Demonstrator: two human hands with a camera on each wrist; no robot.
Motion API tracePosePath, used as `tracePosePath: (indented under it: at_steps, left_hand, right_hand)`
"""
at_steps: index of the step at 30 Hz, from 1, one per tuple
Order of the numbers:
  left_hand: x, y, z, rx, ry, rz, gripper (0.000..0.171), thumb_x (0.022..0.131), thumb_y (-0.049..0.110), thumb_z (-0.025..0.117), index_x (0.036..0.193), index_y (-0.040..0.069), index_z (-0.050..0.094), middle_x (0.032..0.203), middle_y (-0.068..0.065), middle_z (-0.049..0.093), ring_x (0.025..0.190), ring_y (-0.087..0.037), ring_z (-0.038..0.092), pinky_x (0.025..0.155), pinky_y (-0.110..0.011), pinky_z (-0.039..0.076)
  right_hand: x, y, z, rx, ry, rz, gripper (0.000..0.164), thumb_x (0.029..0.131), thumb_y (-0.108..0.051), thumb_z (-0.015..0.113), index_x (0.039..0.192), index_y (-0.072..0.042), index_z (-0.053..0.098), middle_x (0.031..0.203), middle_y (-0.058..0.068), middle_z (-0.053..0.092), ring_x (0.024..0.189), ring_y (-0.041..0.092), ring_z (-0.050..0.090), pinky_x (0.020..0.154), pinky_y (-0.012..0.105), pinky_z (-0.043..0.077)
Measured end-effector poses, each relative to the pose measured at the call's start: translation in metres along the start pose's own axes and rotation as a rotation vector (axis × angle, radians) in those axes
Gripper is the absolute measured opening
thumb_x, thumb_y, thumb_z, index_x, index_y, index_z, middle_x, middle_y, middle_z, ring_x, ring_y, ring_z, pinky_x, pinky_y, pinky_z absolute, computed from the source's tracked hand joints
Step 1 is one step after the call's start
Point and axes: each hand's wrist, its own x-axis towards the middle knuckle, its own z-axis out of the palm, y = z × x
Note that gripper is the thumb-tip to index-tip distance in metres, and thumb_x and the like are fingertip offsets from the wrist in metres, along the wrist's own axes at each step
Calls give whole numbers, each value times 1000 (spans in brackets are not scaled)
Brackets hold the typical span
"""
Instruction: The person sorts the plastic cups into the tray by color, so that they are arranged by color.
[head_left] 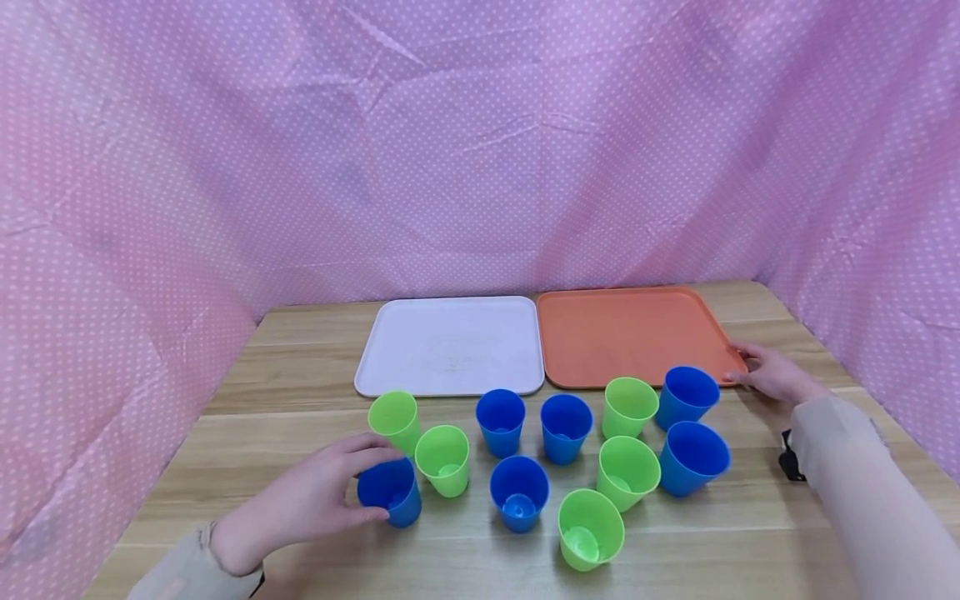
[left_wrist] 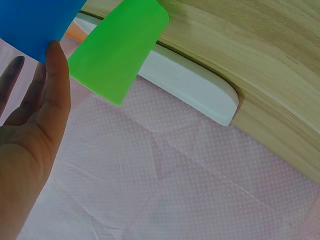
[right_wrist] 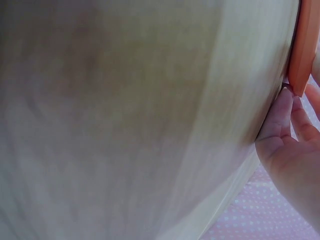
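Left hand (head_left: 322, 487): curled round a tapered blue plastic cup (head_left: 403, 502), thumb on its near side, fingertips by the far rim
Cup's place: on the wooden worktop (head_left: 300, 367), nearer its left edge than its right
Green plastic cups (head_left: 442, 458): one just beyond, one just right
Right hand (head_left: 772, 375): thumb and fingertips clamped on an orange rectangular plastic tray (head_left: 626, 335), near right corner

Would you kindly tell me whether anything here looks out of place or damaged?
One slight oddity: the white rectangular tray has a faint mottled patch near its middle, unlike its plain surroundings; stain, wear or reflection, I cannot tell. The lime-green plastic cups and blue plastic cups stand upright, and nothing looks spilled.
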Motion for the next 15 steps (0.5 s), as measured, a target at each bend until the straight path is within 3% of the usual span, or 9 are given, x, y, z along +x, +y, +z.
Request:
tracePosePath:
  at_steps: [5,8,11,15]
  left_hand:
    - [-1,-3,-1,-23,1,13,52,70,23,83,117,12,64,115,2,61,100,-12,61,85,-34,55]
    - [-3,-6,-4,-48,9,30,53,69,19,83,117,13,63,115,3,60,100,-12,60,84,-32,55]
    - [-7,-11,-10,-58,32,60,55,68,17,83,118,12,63,114,1,60,99,-13,60,83,-32,55]
    - [-16,-22,-22,-76,37,55,56,69,17,83,120,11,61,113,-3,60,98,-13,59,77,-29,54]
  right_hand:
    - [0,1,0,-7,-11,22,76,91,-26,62,140,16,22,134,48,25,123,60,26,100,69,23]
    - [1,2,0,-3,-18,28,77,91,-28,62,140,16,21,134,48,25,120,57,31,99,64,30]
    - [2,2,0,1,-22,29,78,92,-29,61,140,17,20,134,48,27,112,49,39,88,47,42]
    - [2,1,-1,17,-33,39,79,92,-31,61,141,16,19,133,47,30,102,41,44,71,26,42]
